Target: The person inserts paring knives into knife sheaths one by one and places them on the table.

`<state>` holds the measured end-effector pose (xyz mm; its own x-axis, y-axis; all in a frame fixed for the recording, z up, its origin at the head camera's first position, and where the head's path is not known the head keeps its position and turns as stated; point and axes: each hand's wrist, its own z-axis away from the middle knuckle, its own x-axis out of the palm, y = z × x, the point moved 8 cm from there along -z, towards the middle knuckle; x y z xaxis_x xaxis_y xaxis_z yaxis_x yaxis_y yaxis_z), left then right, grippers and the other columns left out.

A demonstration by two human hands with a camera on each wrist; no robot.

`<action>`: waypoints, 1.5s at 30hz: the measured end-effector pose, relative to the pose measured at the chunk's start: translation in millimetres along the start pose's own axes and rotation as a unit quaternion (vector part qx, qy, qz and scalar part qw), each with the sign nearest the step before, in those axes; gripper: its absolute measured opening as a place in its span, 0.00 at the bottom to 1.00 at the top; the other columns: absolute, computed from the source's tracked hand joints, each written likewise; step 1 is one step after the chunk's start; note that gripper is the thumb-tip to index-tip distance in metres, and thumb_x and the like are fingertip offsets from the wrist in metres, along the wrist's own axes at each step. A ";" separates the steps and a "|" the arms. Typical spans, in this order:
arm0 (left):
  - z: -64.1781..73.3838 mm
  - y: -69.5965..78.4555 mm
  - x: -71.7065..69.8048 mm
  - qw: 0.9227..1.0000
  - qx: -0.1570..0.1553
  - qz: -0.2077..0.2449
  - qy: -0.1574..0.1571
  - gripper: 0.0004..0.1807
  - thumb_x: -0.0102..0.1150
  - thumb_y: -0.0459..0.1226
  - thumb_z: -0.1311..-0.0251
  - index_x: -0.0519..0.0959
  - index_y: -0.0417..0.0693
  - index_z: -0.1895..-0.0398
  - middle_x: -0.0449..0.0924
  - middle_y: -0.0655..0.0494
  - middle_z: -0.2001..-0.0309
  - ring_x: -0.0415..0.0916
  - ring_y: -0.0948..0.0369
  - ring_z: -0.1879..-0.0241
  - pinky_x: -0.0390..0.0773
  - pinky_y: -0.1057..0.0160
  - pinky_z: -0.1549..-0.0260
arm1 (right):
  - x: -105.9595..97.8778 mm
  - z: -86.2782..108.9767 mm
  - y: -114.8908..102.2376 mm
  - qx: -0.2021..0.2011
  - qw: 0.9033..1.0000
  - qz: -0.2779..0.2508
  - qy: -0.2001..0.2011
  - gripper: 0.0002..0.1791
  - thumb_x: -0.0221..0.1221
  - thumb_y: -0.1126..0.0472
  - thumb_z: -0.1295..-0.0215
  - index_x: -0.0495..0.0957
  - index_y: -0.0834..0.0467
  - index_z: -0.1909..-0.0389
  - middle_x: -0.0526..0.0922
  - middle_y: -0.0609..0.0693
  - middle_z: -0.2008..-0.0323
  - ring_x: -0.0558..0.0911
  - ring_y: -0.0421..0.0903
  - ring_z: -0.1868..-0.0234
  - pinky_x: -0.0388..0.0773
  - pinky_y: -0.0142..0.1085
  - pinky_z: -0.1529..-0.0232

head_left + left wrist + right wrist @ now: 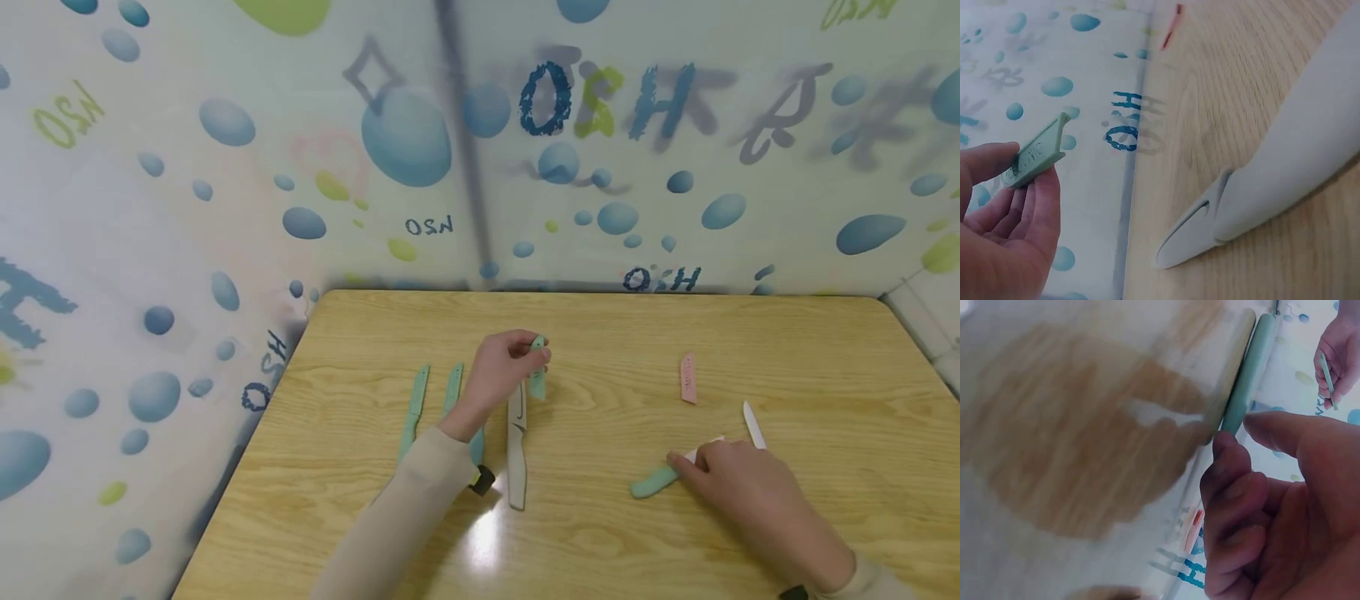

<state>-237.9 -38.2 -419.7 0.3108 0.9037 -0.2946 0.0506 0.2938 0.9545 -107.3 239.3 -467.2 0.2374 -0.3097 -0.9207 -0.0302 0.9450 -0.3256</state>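
Observation:
My left hand (498, 371) holds a small green knife sheath (537, 379) between thumb and fingers, raised over the table. In the left wrist view, the sheath (1038, 153) has raised lettering and a hollow end facing outward. On the right, my right hand (750, 483) pinches a green-handled knife (654, 482) low over the tabletop; part of its pale blade shows beside the fingers. The right wrist view has thumb and forefinger at the green handle (1249, 372). Just beyond that hand lies a white blade (753, 425), its lower end hidden behind the hand.
A grey knife (517, 467) in its sheath lies below my left hand. Two green knives in sheaths, one (415, 408) farther left and another (453, 387) partly behind my forearm, lie beside it. A pink sheath (687, 379) rests at the right on the wooden table (600, 333).

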 end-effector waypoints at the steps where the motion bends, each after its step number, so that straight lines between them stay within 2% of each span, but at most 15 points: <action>1: 1.0 -1.1 -1.6 1.000 -0.006 0.019 0.005 0.14 0.64 0.39 0.29 0.85 0.41 0.46 0.86 0.52 0.60 0.82 0.60 0.61 0.85 0.49 0.54 | 1.2 -0.4 0.0 0.001 1.000 0.001 -0.002 0.31 0.54 0.36 0.24 0.72 0.50 0.85 0.65 0.44 0.84 0.64 0.43 0.81 0.59 0.37 0.80; 4: 3.5 -5.5 -6.0 0.997 -0.023 0.066 0.019 0.13 0.64 0.37 0.29 0.85 0.41 0.47 0.86 0.50 0.59 0.82 0.60 0.60 0.86 0.53 0.54 | 3.3 -1.3 -1.3 0.003 1.000 -0.002 -0.006 0.30 0.54 0.37 0.25 0.73 0.50 0.85 0.66 0.44 0.84 0.65 0.43 0.81 0.59 0.37 0.80; 8: 6.3 -12.0 -11.5 0.995 -0.033 0.082 0.036 0.13 0.64 0.37 0.29 0.85 0.39 0.47 0.87 0.50 0.59 0.83 0.61 0.60 0.86 0.60 0.57 | 3.7 -3.2 -5.1 0.000 1.000 -0.008 -0.003 0.27 0.57 0.41 0.26 0.72 0.49 0.85 0.64 0.42 0.86 0.63 0.42 0.82 0.57 0.35 0.80; 17: 11.6 -18.9 -18.7 0.993 -0.042 0.101 0.050 0.16 0.65 0.37 0.30 0.83 0.35 0.45 0.87 0.49 0.57 0.85 0.59 0.59 0.86 0.62 0.58 | 3.6 -10.0 -11.4 0.011 1.000 -0.024 0.002 0.23 0.59 0.49 0.28 0.68 0.50 0.83 0.62 0.42 0.85 0.60 0.41 0.82 0.54 0.32 0.80; 26: 16.7 -23.5 -25.1 0.989 -0.042 0.127 0.060 0.16 0.65 0.35 0.30 0.82 0.33 0.45 0.86 0.47 0.56 0.85 0.58 0.58 0.87 0.60 0.56 | 2.9 -12.4 -13.4 0.015 0.999 -0.031 0.000 0.18 0.59 0.52 0.31 0.69 0.51 0.81 0.65 0.44 0.84 0.62 0.42 0.82 0.55 0.33 0.80; 29: 17.1 -23.6 -25.7 0.986 -0.042 0.151 0.061 0.15 0.65 0.35 0.30 0.82 0.34 0.46 0.85 0.47 0.57 0.85 0.54 0.57 0.87 0.60 0.55 | 2.2 -14.7 -14.4 0.007 1.000 -0.030 0.005 0.17 0.60 0.52 0.32 0.69 0.51 0.80 0.66 0.44 0.84 0.63 0.42 0.82 0.55 0.32 0.80; 33: 17.5 -25.4 -23.6 0.976 -0.049 0.202 0.060 0.13 0.63 0.34 0.28 0.81 0.35 0.45 0.83 0.46 0.56 0.86 0.48 0.56 0.87 0.59 0.56 | 0.1 -17.8 -17.0 -0.006 0.999 -0.031 0.011 0.18 0.61 0.52 0.33 0.69 0.51 0.80 0.66 0.43 0.84 0.65 0.41 0.82 0.57 0.32 0.81; 38: 19.3 -29.0 -17.6 0.964 -0.059 0.252 0.055 0.15 0.59 0.33 0.26 0.77 0.33 0.43 0.84 0.42 0.54 0.88 0.53 0.57 0.88 0.58 0.55 | -2.0 -16.7 -19.6 -0.018 0.999 -0.041 0.014 0.15 0.62 0.52 0.31 0.71 0.52 0.75 0.68 0.43 0.84 0.67 0.41 0.83 0.60 0.33 0.82; 41: 20.2 -30.8 -13.2 0.961 -0.057 0.267 0.051 0.16 0.58 0.33 0.25 0.74 0.30 0.41 0.87 0.40 0.52 0.89 0.53 0.56 0.87 0.57 0.53 | -6.4 -13.9 -24.5 -0.049 0.997 -0.043 0.045 0.13 0.63 0.55 0.30 0.71 0.53 0.70 0.66 0.43 0.83 0.64 0.39 0.84 0.58 0.31 0.83; 45: 22.3 -33.7 -6.2 0.960 -0.056 0.271 0.046 0.20 0.56 0.34 0.24 0.72 0.27 0.37 0.87 0.39 0.50 0.88 0.53 0.54 0.87 0.59 0.54 | -12.8 -9.0 -32.0 -0.092 0.991 -0.046 0.090 0.11 0.65 0.59 0.30 0.71 0.54 0.66 0.65 0.40 0.83 0.61 0.36 0.85 0.58 0.29 0.85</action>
<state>-220.3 -60.7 -449.0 0.1779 0.9552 0.2365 -0.1994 -0.2003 0.9592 -118.1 212.1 -446.9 0.0701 -0.4231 -0.9034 -0.1966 0.8820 -0.4283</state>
